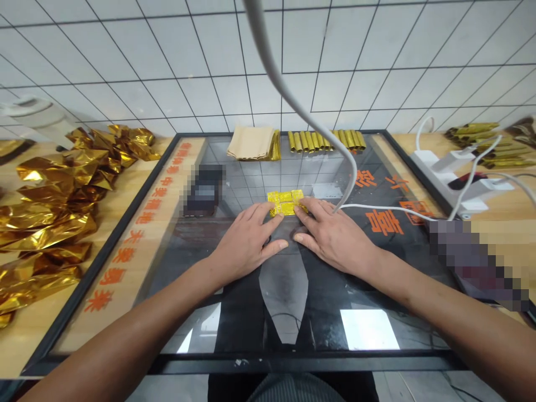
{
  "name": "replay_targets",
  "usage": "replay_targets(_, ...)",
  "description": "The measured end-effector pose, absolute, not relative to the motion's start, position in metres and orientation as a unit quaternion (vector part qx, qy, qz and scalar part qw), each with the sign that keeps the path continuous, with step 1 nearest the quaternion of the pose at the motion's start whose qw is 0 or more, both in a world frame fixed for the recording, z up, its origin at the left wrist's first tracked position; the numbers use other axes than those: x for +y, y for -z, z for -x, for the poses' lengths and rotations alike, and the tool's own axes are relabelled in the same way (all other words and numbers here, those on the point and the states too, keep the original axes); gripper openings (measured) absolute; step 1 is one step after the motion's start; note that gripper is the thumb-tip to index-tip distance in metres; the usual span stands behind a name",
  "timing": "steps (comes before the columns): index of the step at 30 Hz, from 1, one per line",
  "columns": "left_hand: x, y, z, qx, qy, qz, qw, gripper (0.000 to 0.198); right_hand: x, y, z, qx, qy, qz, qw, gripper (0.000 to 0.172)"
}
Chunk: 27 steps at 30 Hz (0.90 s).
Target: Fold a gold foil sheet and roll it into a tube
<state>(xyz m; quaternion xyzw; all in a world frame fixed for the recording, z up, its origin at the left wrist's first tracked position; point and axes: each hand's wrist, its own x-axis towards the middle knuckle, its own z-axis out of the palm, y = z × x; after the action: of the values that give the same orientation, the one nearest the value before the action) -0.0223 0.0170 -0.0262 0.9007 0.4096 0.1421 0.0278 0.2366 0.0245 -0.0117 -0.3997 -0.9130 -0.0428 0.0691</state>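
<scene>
A small folded sheet of gold foil paper [286, 202] lies on the dark glass tabletop, with creases and raised folds across it. My left hand [247, 240] rests at its left edge, index and middle fingertips touching the foil and the thumb stretched out apart. From the other side my right hand [335, 237] touches the right edge with its fingertips, thumb spread away below the paper. Both hands are open, palms down, fingers pressing rather than gripping. Some of the foil's right edge is hidden under the right fingers.
Behind the foil stand a stack of tan paper sheets [250, 143] and a row of gold foil rolls [324, 141]. Crumpled gold foil pieces [58, 190] cover the left side. A blurred dark phone-like object [204, 190], a power strip [439, 173] and a hanging white cable [288, 92] are nearby.
</scene>
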Motion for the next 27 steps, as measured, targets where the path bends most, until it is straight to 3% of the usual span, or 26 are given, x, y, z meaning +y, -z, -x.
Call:
replay_targets(5, 0.018, 0.029, 0.018, 0.396, -0.145, -0.906, 0.031, 0.051, 0.026, 0.012, -0.238, -0.916, 0.018, 0.390, 0.088, 0.062)
replay_targets(8, 0.027, 0.029, 0.018, 0.402, -0.175, -0.898, 0.035, 0.037, 0.033, 0.014, -0.238, -0.910, -0.017, 0.394, 0.129, 0.050)
replay_targets(18, 0.066, 0.035, 0.001, 0.497, -0.163, -0.852, -0.014, 0.030, 0.065, 0.027, -0.230, -0.868, -0.046, 0.437, 0.231, 0.028)
replay_targets(27, 0.063, 0.038, 0.002, 0.496, -0.180, -0.850, 0.003, 0.030, 0.065, 0.029, -0.234, -0.888, 0.017, 0.423, 0.178, 0.036)
